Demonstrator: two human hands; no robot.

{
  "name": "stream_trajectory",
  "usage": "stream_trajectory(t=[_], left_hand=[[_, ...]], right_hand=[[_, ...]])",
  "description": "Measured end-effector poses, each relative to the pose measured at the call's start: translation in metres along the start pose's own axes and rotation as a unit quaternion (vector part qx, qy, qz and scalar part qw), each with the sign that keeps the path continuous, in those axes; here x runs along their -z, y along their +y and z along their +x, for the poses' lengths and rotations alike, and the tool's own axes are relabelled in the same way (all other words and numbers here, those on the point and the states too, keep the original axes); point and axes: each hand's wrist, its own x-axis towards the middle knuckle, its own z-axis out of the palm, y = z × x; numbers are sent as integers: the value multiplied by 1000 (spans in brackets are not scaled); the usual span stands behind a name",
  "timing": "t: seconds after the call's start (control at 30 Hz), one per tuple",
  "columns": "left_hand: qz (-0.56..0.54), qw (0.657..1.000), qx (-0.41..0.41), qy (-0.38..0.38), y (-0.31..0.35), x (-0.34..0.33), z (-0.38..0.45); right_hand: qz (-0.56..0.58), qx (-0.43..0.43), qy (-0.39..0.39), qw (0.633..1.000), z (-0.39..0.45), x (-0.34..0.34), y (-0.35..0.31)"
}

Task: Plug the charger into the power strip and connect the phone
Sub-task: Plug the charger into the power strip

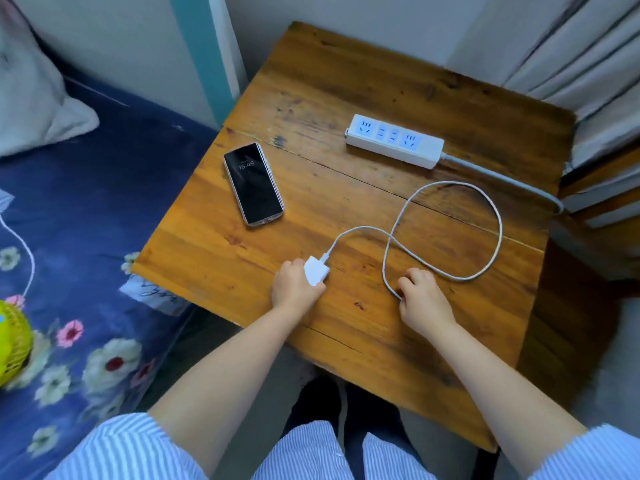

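Note:
On the wooden table [346,81], my left hand [294,284] grips the white charger block [317,270] near the front edge. A white cable [498,233] runs from the block in a figure-eight loop across the table's right half. Its free end lies under my right hand [422,299], whose fingers close on it. The plug tip is hidden by the fingers. A white power strip [394,141] with several blue-faced sockets lies at the back right, nothing plugged in. The phone [254,183] lies face up at the left, screen showing 15:49.
The power strip's grey cord [512,183] runs off the table's right edge. A bed with a blue floral sheet [86,237] and a pillow [31,98] is on the left, with a yellow fan [10,344]. Curtains [571,46] hang at the back right.

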Motion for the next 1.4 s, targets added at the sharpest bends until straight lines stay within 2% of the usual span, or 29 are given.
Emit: stream_trajectory(t=[0.1, 0.17, 0.27, 0.33, 0.5, 0.57, 0.67, 0.8, 0.93, 1.1, 1.23, 1.4], left_hand=[[-14, 997, -69, 7, -10, 9, -1], [-14, 991, -132, 14, -12, 18, -2], [2, 973, -230, 14, -5, 36, 2], [16, 962, -274, 7, 7, 47, 5], [-5, 950, -313, 10, 48, 59, 14], [-4, 942, -335, 2, 66, 58, 19], [20, 925, -378, -15, 93, 55, 29], [37, 910, -412, -26, 121, 50, 51], [-2, 916, -400, -17, 142, 46, 79], [2, 954, -296, 42, 149, 29, 125], [75, 976, -194, 66, 133, 10, 156], [154, 962, -213, 79, 102, -7, 166]], right_hand=[[-9, -28, -27, 999, 4, 8, -8], [-4, -4, -30, 1000, 4, 18, -9], [39, 124, 69, 989, 6, 38, -13], [66, 155, 114, 979, 9, 53, -18], [73, 123, 185, 972, 20, 92, -19], [36, 107, 209, 971, 27, 104, -13], [-27, 118, 192, 974, 40, 116, -3], [64, 131, 81, 986, 70, 121, 16], [108, 67, 52, 990, 101, 126, 38], [174, -47, 34, 983, 146, 140, 65], [208, -85, 85, 971, 180, 149, 68], [344, -111, 169, 917, 210, 165, 54]])
